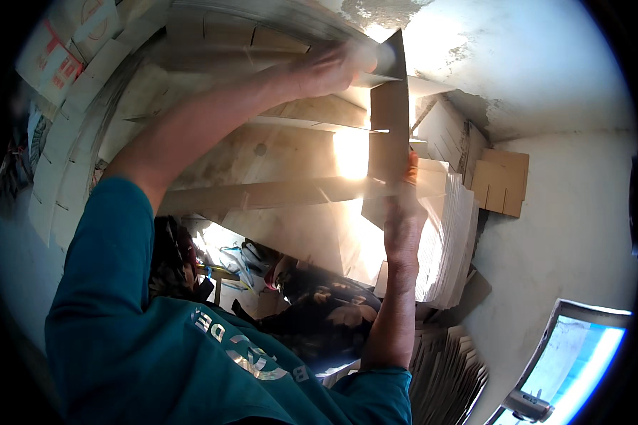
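Strip (388, 134) of brown cardboard, standing crosswise at the far right end of the work, up between both hands. Two long strips run to it from the left: a middle strip (298, 122) and a lower strip (262, 195). A third edge shows near the top, partly behind the left hand (344, 67).

Left hand is at the crosspiece's upper end; blur and glare, so I can't tell whether its fingers pinch or just push. Right hand (403, 202) is at the lower end, fingers closed on the cardboard edge as far as I can make out, something orange (412, 168) at one finger.

Progress, my judgement: divider grid partly assembled. Middle strip looks engaged with the crosspiece; I can't confirm the lower joint, as glare washes it out. Seating the crosspiece evenly seems left, and I see no finished grid.

Around it: brown board surface (220, 159) behind the strips, thick sheet stack (443, 234) just right of the right hand, slotted piece (502, 183) beyond that by the wall, more slotted cardboard (71, 152) along the left, another pile (446, 372) lower right. Dark patterned cloth (326, 304) below; window (574, 354) in the bottom right corner.
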`<state>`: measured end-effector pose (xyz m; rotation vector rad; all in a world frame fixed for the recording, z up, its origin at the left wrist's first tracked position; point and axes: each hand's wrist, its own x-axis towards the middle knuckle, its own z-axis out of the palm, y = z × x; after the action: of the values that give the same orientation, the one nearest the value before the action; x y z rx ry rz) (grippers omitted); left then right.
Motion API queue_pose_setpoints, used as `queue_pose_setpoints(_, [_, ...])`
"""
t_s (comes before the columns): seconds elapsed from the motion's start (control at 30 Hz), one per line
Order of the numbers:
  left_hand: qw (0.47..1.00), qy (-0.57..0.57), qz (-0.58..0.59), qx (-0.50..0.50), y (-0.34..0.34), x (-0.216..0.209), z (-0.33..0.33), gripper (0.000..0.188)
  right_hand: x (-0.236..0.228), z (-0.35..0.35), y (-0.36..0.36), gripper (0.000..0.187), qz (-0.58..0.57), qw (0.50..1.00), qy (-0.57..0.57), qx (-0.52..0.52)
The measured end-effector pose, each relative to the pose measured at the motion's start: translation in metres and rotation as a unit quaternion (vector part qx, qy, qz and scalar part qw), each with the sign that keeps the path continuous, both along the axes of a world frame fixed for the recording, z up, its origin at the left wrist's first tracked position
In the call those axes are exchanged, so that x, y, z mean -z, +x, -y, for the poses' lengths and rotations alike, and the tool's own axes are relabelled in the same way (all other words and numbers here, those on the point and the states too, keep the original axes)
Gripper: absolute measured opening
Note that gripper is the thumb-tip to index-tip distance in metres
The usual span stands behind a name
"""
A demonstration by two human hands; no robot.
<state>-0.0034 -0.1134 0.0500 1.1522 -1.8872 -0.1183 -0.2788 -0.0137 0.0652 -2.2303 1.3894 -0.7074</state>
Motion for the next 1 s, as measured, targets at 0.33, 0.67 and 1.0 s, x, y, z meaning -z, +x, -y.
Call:
queue_pose_setpoints(0.33, [0.991,0.111,0.052,-0.055,0.014,0.004,-0.008,0.023,0.031,0.005,-0.006,0.083,-0.109,0.991,-0.059,-0.050])
queue_pose_setpoints(0.67, [0.993,0.106,0.035,-0.038,-0.010,-0.024,-0.035,0.019,0.007,-0.004,-0.015,0.080,-0.082,0.996,0.002,-0.035])
queue_pose_setpoints(1.0, [0.986,0.153,0.064,0.011,-0.038,0.054,-0.069,0.023,0.028,-0.045,-0.068,0.076,-0.213,0.975,-0.013,-0.052])
